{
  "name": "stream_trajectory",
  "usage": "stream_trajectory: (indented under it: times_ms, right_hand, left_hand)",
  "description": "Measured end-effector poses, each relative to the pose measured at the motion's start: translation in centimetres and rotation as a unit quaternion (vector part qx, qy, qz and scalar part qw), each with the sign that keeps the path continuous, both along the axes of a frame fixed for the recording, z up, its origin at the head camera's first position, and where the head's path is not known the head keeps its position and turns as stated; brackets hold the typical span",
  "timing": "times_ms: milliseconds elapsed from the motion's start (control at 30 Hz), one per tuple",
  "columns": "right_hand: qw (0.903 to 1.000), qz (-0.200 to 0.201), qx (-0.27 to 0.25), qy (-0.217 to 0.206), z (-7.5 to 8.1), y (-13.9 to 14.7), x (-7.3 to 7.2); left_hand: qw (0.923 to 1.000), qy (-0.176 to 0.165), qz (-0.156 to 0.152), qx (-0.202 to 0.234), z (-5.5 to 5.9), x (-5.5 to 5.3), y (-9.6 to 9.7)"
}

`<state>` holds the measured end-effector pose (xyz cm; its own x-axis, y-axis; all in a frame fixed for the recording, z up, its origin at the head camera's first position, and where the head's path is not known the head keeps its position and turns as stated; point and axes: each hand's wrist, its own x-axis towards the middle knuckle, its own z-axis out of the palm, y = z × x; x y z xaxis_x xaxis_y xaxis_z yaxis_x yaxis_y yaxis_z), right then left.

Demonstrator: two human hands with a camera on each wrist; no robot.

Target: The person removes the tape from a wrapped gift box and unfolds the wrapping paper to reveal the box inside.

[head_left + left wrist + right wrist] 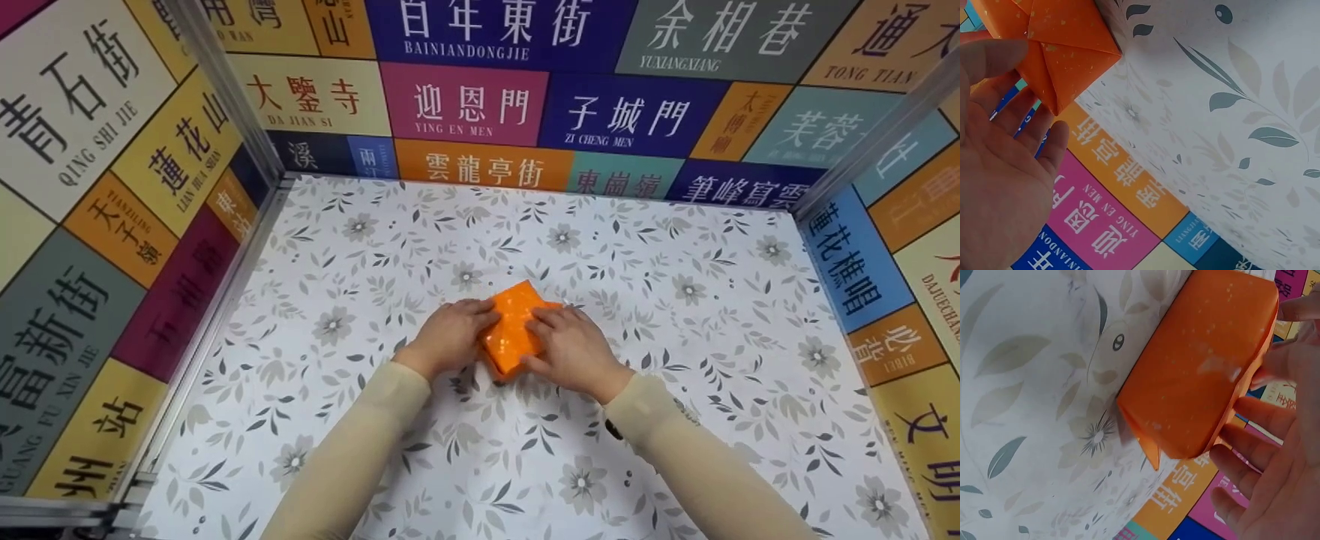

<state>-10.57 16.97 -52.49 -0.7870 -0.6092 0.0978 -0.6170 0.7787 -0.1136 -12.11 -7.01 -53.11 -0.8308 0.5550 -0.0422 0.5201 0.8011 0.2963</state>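
A box-shaped package (513, 330) wrapped in shiny orange paper with gold flecks lies tilted on the patterned tabletop. My left hand (452, 334) holds its left side. In the left wrist view, folded triangular flaps meet on the end of the package (1067, 56); the thumb lies on that end and the fingers reach behind it. From the right, my right hand (574, 345) grips the package, fingertips at its edge. The right wrist view shows the broad flat face of the package (1202, 365) and a pointed paper flap (1148, 447) sticking out at one end.
A white tabletop (330, 405) with grey flowers and leaves spreads around both hands. Colourful panels with printed street names (465, 105) stand along the back, left and right. Metal rails (240, 97) run up the corners. A small dark thing (613, 430) shows beside the right sleeve.
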Motion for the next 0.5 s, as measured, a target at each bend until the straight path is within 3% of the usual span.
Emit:
stream_trajectory:
  times_ms: [267, 500]
  right_hand:
    - [0.9981, -0.023, 0.05, 0.028, -0.51, -1.04, 0.85]
    - [0.9982, -0.017, 0.052, 0.026, -0.69, -0.85, 1.03]
  left_hand:
    - [0.9988, 0.047, -0.013, -0.002, -0.22, -0.05, 0.1]
    - [0.9978, 0.063, -0.016, 0.014, -0.39, -0.03, 0.15]
